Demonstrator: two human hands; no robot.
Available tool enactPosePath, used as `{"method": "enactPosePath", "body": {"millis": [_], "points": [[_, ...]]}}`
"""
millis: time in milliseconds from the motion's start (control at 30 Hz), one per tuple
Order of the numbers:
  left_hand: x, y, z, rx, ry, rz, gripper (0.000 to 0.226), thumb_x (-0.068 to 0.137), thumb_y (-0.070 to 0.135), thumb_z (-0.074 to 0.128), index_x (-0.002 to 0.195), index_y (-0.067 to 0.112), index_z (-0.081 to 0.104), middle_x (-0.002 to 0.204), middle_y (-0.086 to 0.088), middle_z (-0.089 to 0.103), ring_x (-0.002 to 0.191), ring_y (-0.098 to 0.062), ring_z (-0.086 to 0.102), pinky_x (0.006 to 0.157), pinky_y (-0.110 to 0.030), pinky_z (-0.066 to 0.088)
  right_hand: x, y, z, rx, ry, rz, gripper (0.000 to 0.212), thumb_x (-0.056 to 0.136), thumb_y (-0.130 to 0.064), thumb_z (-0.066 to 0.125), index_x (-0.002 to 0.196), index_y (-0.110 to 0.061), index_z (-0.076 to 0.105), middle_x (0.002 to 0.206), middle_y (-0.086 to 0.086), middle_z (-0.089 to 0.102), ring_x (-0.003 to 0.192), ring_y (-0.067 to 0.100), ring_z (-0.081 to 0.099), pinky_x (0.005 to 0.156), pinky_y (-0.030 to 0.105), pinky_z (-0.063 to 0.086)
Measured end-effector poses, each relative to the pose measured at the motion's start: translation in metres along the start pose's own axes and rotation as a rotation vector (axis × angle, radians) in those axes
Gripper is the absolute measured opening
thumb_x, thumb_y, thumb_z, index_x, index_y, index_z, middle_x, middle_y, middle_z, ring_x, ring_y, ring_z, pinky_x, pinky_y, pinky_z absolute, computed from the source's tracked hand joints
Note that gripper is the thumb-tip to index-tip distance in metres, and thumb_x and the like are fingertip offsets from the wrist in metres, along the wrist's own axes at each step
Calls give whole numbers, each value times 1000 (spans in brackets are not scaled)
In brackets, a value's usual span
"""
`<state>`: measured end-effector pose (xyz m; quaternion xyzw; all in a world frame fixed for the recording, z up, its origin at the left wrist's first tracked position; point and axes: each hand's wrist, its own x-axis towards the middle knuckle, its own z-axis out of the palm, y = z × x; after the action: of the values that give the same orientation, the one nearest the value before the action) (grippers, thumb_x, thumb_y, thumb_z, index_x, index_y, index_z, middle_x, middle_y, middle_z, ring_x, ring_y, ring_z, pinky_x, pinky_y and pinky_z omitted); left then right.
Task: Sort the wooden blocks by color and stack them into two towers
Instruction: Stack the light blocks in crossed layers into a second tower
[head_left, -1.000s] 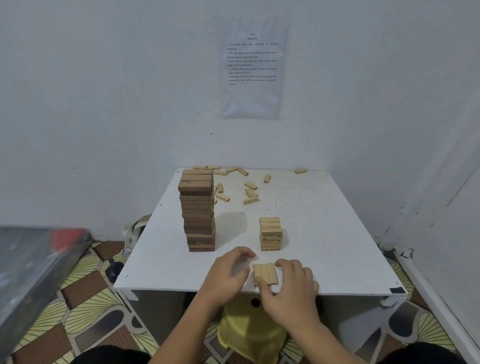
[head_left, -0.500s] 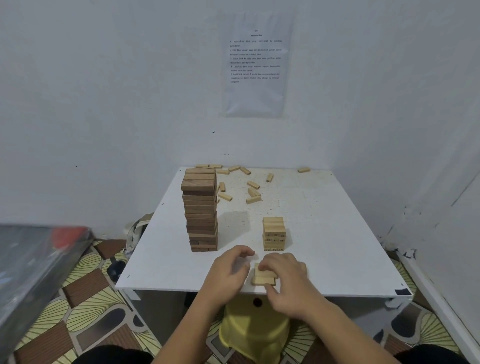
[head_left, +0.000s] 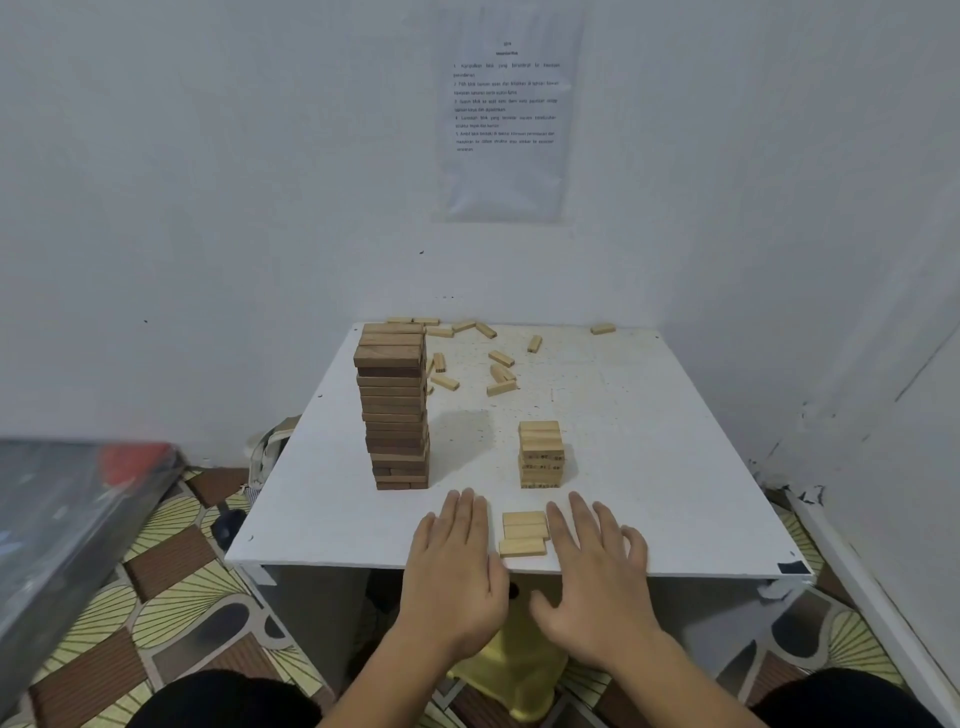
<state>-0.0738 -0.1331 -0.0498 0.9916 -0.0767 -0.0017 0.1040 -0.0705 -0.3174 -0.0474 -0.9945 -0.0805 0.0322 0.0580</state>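
A tall tower of dark brown blocks (head_left: 396, 410) stands on the left half of the white table (head_left: 649, 441). A short tower of light blocks (head_left: 541, 454) stands to its right. Three light blocks (head_left: 524, 532) lie side by side near the front edge. My left hand (head_left: 457, 566) lies flat just left of them, fingers straight. My right hand (head_left: 597, 566) lies flat just right of them, fingers straight. Neither hand holds a block. Several loose light blocks (head_left: 500, 371) are scattered at the back of the table.
White walls close in behind and to the right of the table, with a printed sheet (head_left: 506, 114) on the back wall. A yellow stool (head_left: 511, 670) sits under the table's front. A grey and red object (head_left: 67, 514) lies at the left.
Both hands have let go of the three light blocks and flattened out on either side of them. The blocks now lie uncovered in a row near the front edge.
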Motion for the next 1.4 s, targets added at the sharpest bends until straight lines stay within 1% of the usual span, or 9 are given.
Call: {"method": "enactPosePath", "body": {"millis": [167,267,333,567,700,833,933,1200,1400], "points": [[3,7,12,54,15,30,84,91,50,-22,165,14,-3,173,-3,-8,158,-18,-16,127,-41,-12,-1,-12,0,-33,-39,-3,103,76,-56,41,163,-25,-6,171,6,-14,156,35,-11,120,57,1],[4,9,14,48,21,35,99,82,53,-37,165,13,-1,173,-4,-5,158,-20,-14,126,-41,-13,-2,-13,2,-37,-55,6,103,78,-55,41,162,-24,-9,170,5,-18,155,34,-15,121,58,-1],[3,8,14,46,25,38,99,82,53,-37,165,13,-1,173,-4,-5,158,-20,-14,125,-40,-13,-1,-12,1,-26,-58,1,103,78,-55,42,162,-24,-10,170,5,-19,155,34,-15,122,58,-2],[2,-3,-8,-88,-25,47,68,107,48,8,166,16,0,173,0,-5,158,-13,-12,128,-33,-7,-2,1,-5,189,-14,-7,97,80,-49,45,163,-22,2,170,-4,-1,155,21,-4,126,44,0],[12,-18,-23,-121,-57,147,75,104,52,36,166,21,9,173,4,3,159,-12,-4,126,-28,-6,6,9,-13,265,42,-19,81,82,-52,41,158,-33,23,157,-13,24,142,14,16,117,38,17],[27,-23,-33,-132,-74,212,81,93,56,56,161,22,30,166,4,31,153,-16,24,124,-31,17,21,12,-21,248,-6,-99,75,87,-53,50,157,-35,29,143,-15,34,130,13,26,108,35,28],[37,-24,-37,-96,-91,243,77,88,59,60,155,25,41,153,4,44,141,-17,37,118,-35,34,30,14,-27,233,-54,-153,76,86,-54,55,156,-36,31,138,-15,36,127,14,30,106,35,31],[49,-17,-40,5,-115,310,62,88,59,61,141,28,56,132,7,52,120,-18,43,104,-38,41,46,24,-33,207,-108,-242,68,84,-57,61,147,-36,46,131,-16,41,122,12,39,106,36,37],[54,-20,-41,-50,-140,321,69,83,64,64,143,30,55,131,9,54,118,-14,44,102,-36,42,46,28,-30,263,-70,-289,61,81,-58,61,137,-37,51,125,-20,43,115,9,39,102,34,39]]}}
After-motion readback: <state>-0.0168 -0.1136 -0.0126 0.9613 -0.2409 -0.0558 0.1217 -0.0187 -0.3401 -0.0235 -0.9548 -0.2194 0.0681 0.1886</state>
